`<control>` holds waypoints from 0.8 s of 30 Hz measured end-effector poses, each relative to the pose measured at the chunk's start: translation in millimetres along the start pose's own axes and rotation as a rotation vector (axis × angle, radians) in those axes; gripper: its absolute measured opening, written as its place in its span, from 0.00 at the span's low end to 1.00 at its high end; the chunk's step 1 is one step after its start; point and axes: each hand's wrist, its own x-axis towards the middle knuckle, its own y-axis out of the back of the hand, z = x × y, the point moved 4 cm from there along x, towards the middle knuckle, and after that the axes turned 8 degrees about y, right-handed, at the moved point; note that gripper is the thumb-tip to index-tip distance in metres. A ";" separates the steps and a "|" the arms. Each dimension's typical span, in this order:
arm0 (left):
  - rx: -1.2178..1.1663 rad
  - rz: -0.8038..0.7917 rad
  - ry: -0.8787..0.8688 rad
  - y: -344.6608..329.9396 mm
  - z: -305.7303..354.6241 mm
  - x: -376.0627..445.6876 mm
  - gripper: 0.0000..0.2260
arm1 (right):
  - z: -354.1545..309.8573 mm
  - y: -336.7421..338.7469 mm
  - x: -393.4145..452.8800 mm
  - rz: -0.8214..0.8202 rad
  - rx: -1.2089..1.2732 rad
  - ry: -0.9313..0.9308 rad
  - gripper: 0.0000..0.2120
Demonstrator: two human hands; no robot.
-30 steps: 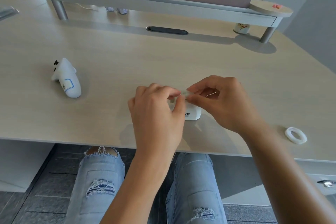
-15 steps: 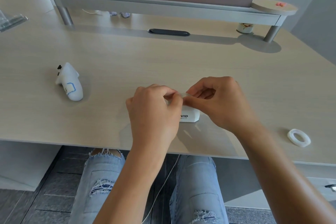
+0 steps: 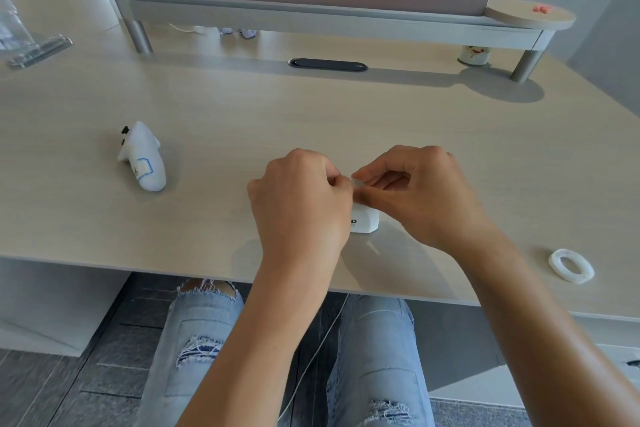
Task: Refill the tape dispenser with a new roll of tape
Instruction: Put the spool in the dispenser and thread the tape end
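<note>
Your two hands meet over the front middle of the counter (image 3: 311, 107). Your left hand (image 3: 301, 204) is curled up tight, and its thumb and finger pinch a small clear bit of tape (image 3: 356, 181). Your right hand (image 3: 419, 194) is curled too, and its thumb and first finger pinch the same bit from the other side. The fingertips of both hands touch there.

The white tape dispenser (image 3: 363, 220) sits on the counter right under your hands. Your left hand covers most of it, so you only see its right end with some dark letters. You cannot read the whole word. The roll inside it is hidden, and the clear tape is hard to make out.

A white tape ring (image 3: 570, 265) lies flat on the counter, well to the right, near the front edge. A white controller (image 3: 143, 158) with a blue mark lies far to the left. A dark oval slot (image 3: 328, 64) sits in the counter farther back. Behind it stands a grey shelf (image 3: 311, 15) on round legs, with a small cup (image 3: 472, 55) under its right end. A clear plastic stand (image 3: 31, 42) is cut off at the left edge. Below the counter you see your knees in torn blue jeans (image 3: 374, 350) and a thin white cord (image 3: 318, 347).
</note>
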 end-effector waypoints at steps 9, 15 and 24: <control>0.044 -0.035 0.047 2.3 6.4 -1.3 0.06 | 1.4 -0.6 1.2 -0.010 -0.013 0.045 0.08; 0.027 -0.087 0.067 -1.3 5.5 0.2 0.07 | 3.6 -0.6 1.3 -0.009 -0.007 0.060 0.08; 0.000 -0.033 -0.034 -1.0 -4.0 -5.3 0.11 | 6.0 -1.1 1.2 -0.009 0.016 0.076 0.09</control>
